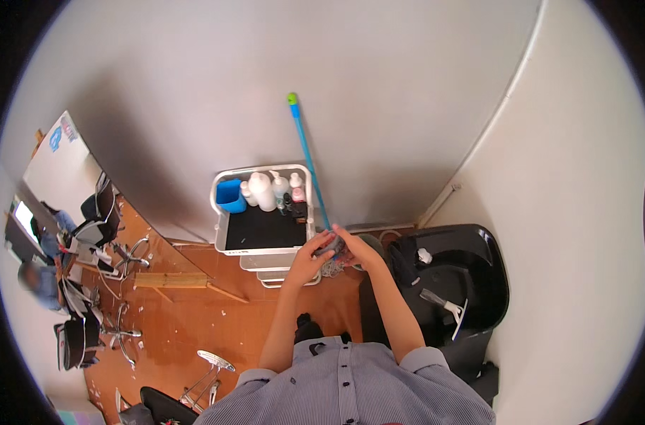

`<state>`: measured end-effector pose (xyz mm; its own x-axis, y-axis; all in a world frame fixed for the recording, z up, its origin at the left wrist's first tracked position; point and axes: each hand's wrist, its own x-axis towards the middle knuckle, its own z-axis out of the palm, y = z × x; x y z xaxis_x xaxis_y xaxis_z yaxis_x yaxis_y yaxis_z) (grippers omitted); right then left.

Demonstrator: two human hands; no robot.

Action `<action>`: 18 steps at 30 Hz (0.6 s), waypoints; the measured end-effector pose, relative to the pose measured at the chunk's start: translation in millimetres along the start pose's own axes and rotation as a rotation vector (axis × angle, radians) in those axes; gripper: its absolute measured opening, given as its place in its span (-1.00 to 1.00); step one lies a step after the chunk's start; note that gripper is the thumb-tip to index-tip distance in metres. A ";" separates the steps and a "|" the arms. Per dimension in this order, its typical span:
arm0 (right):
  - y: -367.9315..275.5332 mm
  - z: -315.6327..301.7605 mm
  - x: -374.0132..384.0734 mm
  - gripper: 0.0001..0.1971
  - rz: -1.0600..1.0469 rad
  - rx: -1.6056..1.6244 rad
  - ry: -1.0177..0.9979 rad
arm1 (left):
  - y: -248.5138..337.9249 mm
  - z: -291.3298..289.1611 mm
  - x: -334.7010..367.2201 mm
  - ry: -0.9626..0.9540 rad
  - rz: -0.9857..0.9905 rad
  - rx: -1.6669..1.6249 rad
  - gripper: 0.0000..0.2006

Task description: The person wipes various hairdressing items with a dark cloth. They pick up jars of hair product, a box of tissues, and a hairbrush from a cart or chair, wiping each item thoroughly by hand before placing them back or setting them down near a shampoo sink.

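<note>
Nearest is 1 striped shirt (336,386) on the person. From left to right, 1 white trolley (266,251) bears 1 blue bin (230,196) and at least 4 pale bottles (261,191); 1 blue pole (307,145) slants beside it. The left hand (307,261) and right hand (358,252) share 1 dark grey item (332,245) near the trolley's right front corner, fingers clamped on it. 1 black basin (446,278) holds 1 white squeegee (450,307).

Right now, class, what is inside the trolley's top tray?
The top tray holds a blue bin, pale bottles, a pink bottle, small dark bottles and a small brown item. They cover the black base beneath them; the tray hides most of the lower shelves.
</note>
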<state>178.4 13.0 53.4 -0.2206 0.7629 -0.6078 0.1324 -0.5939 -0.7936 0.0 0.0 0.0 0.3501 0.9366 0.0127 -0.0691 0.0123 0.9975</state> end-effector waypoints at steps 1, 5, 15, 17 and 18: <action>0.7 1.0 11.5 -0.40 -0.046 0.005 -0.094 | 4.6 -7.2 0.5 -0.024 0.124 0.256 -0.35; 31.0 37.2 53.9 -0.60 -0.036 0.146 -0.153 | -4.1 -33.5 -24.6 0.227 0.269 0.652 -0.30; 42.0 131.3 165.0 -0.61 -0.036 0.362 -0.129 | -78.7 -171.5 -3.8 0.377 -0.154 -0.027 -0.53; 50.6 145.4 187.1 -0.51 -0.001 0.202 0.127 | -91.2 -189.9 6.6 0.456 -0.278 -0.157 -0.64; 49.0 154.5 197.9 -0.44 -0.006 0.164 0.115 | -105.8 -206.0 9.3 0.462 -0.225 -0.169 -0.70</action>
<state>-8.1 95.3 -101.1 -0.1078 0.7849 -0.6102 -0.0300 -0.6161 -0.7871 -181.9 79.6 -119.7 -0.0711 0.9602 -0.2700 -0.2020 0.2512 0.9466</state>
